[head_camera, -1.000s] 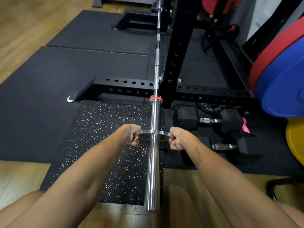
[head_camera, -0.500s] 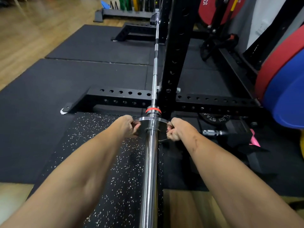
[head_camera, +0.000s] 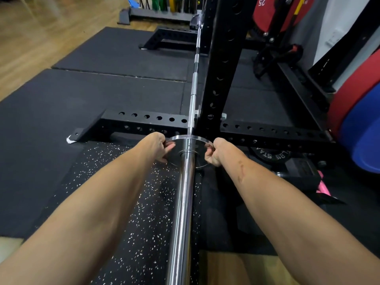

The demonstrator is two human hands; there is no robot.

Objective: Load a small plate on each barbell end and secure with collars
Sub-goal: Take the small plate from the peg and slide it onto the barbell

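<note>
Gripping small steel plate [head_camera: 190, 150] on barbell sleeve [head_camera: 182, 212] | our left hand [head_camera: 159, 148] curled on its left rim; right hand [head_camera: 214, 152] on right rim | squat rack [head_camera: 221, 64] just behind

both forearms are bare from the bottom edge of the view up to the wrists, with no sleeve, watch, band or glove showing. the right forearm [head_camera: 273, 194] carries a thin, darker, slightly crooked line of marks along its top, just below the wrist. the left forearm [head_camera: 96, 202] is unmarked.
</note>
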